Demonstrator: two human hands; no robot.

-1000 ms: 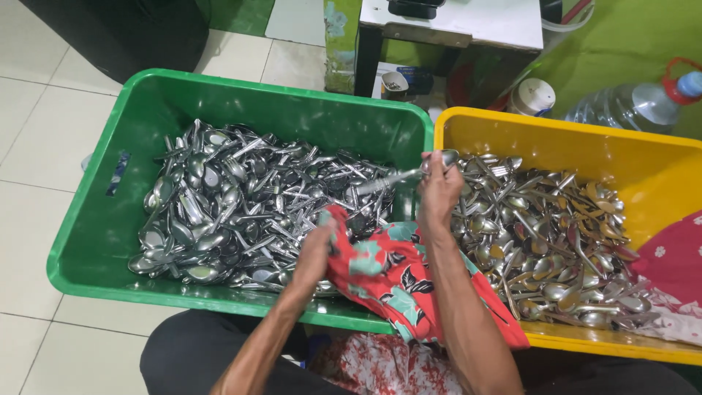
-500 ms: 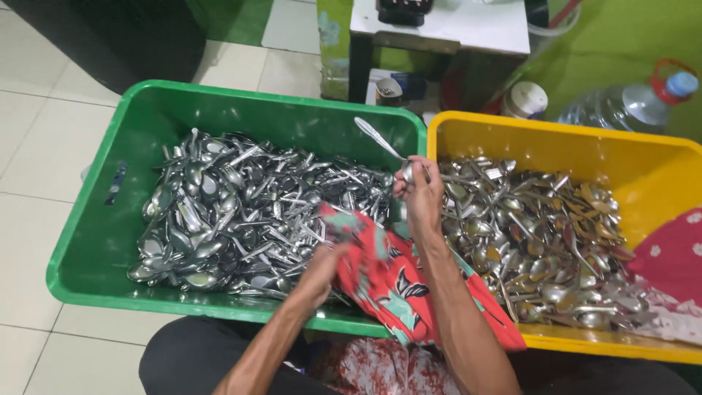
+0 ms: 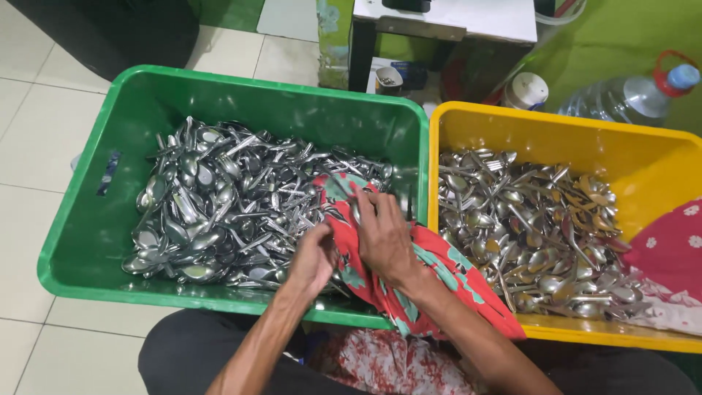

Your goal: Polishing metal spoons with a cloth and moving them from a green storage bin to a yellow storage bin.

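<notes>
Fingers: the right hand [image 3: 384, 238] lies spread, palm down, on the cloth [image 3: 409, 274], fingers loosely splayed and pressing rather than gripping. The left hand [image 3: 314, 257] is curled around a fold of the cloth at its left edge; whether a utensil sits inside that fold cannot be told.
Cloth: red with teal pattern, draped over the right front corner of the green bin [image 3: 88, 241] and trailing down across the front rim of the yellow bin [image 3: 556, 132].
Step in hand: judged to be wiping or drying cutlery with the cloth over the green bin; both hands are at the cloth, none free.
Next move: judged to call for a firm pinch on one piece through the cloth, then a clean lift clear of the tangled heap.
Green bin contents: a dense pile of spoons [image 3: 219, 205] and forks, interlocked, filling most of the floor.
Yellow bin contents: a second heap of cutlery [image 3: 526, 234], with a red floral fabric [image 3: 669, 252] at its right end.
Surroundings: a water bottle [image 3: 629, 95], a lidded jar [image 3: 528, 90] and a small table [image 3: 446, 18] behind the bins; tiled floor at left.
Hidden: the palms and whatever the cloth covers; the table and fabric are cut off by the frame edges.
</notes>
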